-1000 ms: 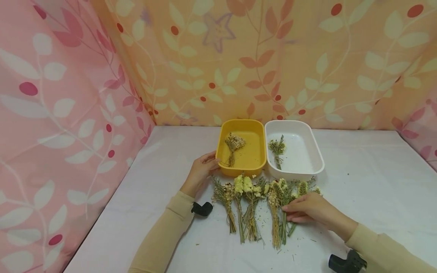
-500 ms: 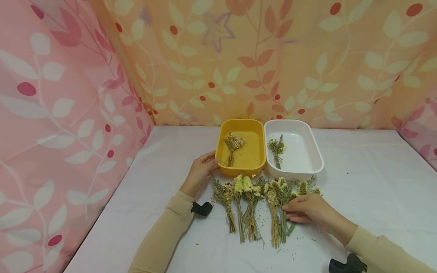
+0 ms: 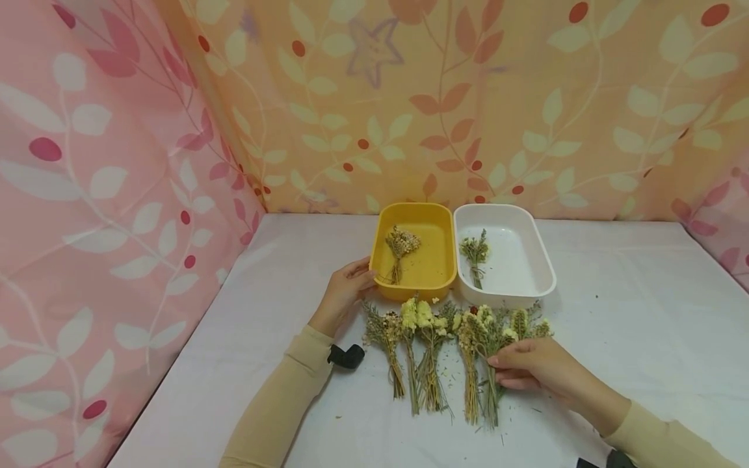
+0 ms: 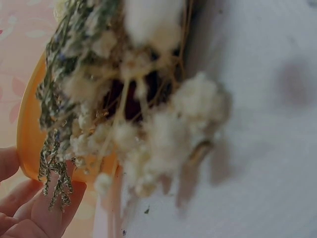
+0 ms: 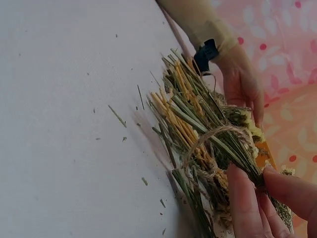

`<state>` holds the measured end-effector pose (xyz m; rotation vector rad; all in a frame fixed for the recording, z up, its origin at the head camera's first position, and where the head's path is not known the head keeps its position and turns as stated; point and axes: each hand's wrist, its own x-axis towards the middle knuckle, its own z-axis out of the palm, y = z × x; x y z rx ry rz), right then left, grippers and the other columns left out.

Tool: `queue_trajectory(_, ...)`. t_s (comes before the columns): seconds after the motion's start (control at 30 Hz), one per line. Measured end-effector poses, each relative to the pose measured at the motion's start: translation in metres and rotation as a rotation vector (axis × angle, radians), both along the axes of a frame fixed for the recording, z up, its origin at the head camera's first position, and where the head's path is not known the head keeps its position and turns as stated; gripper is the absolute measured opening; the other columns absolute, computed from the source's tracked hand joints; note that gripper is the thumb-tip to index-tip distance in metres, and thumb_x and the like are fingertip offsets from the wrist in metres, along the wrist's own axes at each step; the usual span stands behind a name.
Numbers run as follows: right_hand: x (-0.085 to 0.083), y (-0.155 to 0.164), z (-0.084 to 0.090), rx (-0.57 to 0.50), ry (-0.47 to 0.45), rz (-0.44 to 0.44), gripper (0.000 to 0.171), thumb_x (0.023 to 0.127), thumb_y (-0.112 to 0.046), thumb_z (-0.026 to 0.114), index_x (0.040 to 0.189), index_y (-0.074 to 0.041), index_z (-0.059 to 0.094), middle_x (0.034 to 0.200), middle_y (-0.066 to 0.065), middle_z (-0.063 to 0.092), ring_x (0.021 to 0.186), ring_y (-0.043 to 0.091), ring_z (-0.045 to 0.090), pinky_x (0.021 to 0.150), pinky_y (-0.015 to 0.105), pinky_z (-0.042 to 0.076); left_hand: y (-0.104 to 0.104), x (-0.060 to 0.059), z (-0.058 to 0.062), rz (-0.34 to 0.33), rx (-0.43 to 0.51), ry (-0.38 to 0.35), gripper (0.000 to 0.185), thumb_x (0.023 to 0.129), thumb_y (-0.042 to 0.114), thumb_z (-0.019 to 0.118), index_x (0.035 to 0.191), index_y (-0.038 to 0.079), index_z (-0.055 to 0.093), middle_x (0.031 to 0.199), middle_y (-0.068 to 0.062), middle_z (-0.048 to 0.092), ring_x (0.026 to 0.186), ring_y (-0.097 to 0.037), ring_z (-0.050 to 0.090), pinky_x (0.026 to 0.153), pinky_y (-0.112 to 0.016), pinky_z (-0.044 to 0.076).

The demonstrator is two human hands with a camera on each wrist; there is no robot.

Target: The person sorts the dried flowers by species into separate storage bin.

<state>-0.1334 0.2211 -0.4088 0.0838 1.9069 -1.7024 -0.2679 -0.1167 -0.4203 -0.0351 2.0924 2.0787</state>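
In the head view my right hand [image 3: 538, 367] pinches a tied bunch of dried flowers [image 3: 493, 383] by its stems, at the right of the row. The right wrist view shows its green stems [image 5: 225, 136] between thumb and fingertips, with a loop of twine around them. My left hand [image 3: 345, 292] grips the near left corner of the yellow tray [image 3: 435, 260]. Thumb and fingers lie against the tray's outer wall [image 4: 30, 129] in the left wrist view, partly hidden by blurred flower heads [image 4: 163, 134].
Several more dried bunches [image 3: 431, 364] lie side by side in front of the trays. The yellow tray holds a beige bunch [image 3: 402, 246]. Beside it a white tray [image 3: 521, 260] holds a small green and yellow bunch [image 3: 475, 255]. Stem bits [image 5: 118, 116] litter the cloth.
My right hand has shifted slightly right, and the bunch it pinches has moved with it, its stems now apart from the straw-coloured bunch beside it. The left hand stays at the yellow tray.
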Motion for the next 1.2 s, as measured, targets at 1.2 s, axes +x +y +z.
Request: queue_trajectory(1.2, -0.019, 0.006, 0.062, 0.034, 0.159, -0.065, 0.016, 0.095, -0.022, 0.069, 0.102, -0.009, 0.076, 0.089, -0.004, 0.074, 0.082, 0.008, 0.073, 0.081, 0.026, 0.063, 0.001, -0.002, -0.002, 0.013, 0.01, -0.012, 0.049, 0.099, 0.014, 0.062, 0.146, 0.008, 0.05, 0.144, -0.017, 0.056, 0.122, -0.032, 0.063, 0.099, -0.035, 0.058)
